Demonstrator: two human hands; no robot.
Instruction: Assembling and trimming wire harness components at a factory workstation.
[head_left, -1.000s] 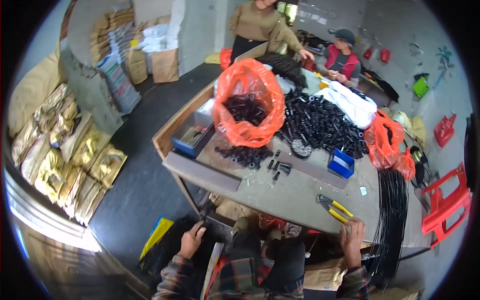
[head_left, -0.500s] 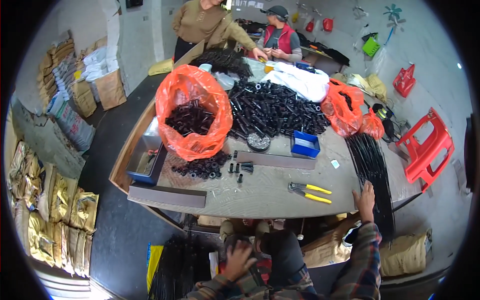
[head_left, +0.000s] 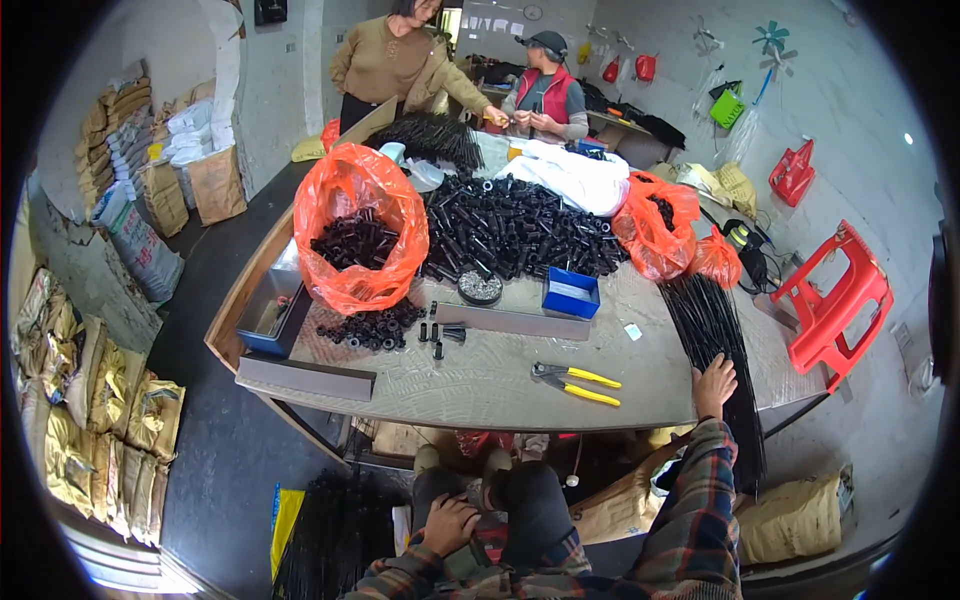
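Note:
My right hand (head_left: 713,387) lies on the left side of a bundle of long thin black rods (head_left: 705,315) that hangs over the table's near right edge. Its fingers are spread over the rods, and I see none lifted. My left hand (head_left: 452,522) rests on my lap with its fingers laid out and nothing in it. Left of the right hand, yellow-handled pliers (head_left: 578,383) lie on the table. Several short black tubular parts (head_left: 438,337) stand and lie farther left.
A large pile of black parts (head_left: 510,230) covers the table's middle, beside an orange bag (head_left: 365,275) of similar parts. A blue box (head_left: 571,292), a round dish (head_left: 480,288) and flat bars (head_left: 510,321) lie nearer. A red stool (head_left: 838,300) is at right. Two people are across the table.
My right hand has gone from raised fingers at the table edge to lying on the rods. My left hand has settled onto my lap. The view has shifted slightly.

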